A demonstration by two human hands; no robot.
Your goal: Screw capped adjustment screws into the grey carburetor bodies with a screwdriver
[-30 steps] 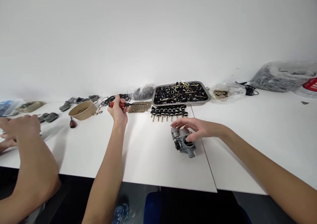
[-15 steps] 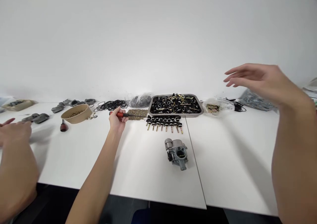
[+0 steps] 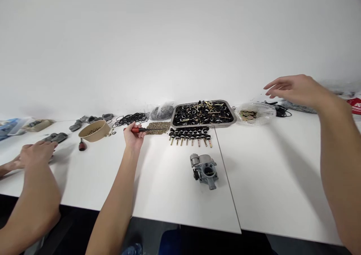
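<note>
My left hand point(image 3: 134, 136) is wrapped round the red-and-black handle of a screwdriver point(image 3: 137, 130). Its dark shaft points right, across a spread of small brass-coloured screws point(image 3: 158, 126). Raised at the right, my right hand point(image 3: 293, 89) is open with fingers stretched leftward and nothing visible in them. A grey metal carburetor point(image 3: 205, 169) lies on the white table between my arms. Behind it, several black parts with brass-coloured stems point(image 3: 191, 134) stand in a row before a metal tray point(image 3: 203, 125) heaped with similar parts.
Black rubber rings point(image 3: 131, 119), a bag of dark pieces point(image 3: 162, 112) and a bag of brass-coloured plates point(image 3: 249, 114) line the wall. To the left are a tan bowl point(image 3: 98, 134), another screwdriver point(image 3: 81, 146) and a co-worker's hands point(image 3: 38, 152). A seam point(image 3: 225, 172) crosses the table.
The view has shifted slightly, so the table items at left and centre appear farther right. My left hand still holds the screwdriver; my right hand remains raised. The co-worker's hands show more fully.
</note>
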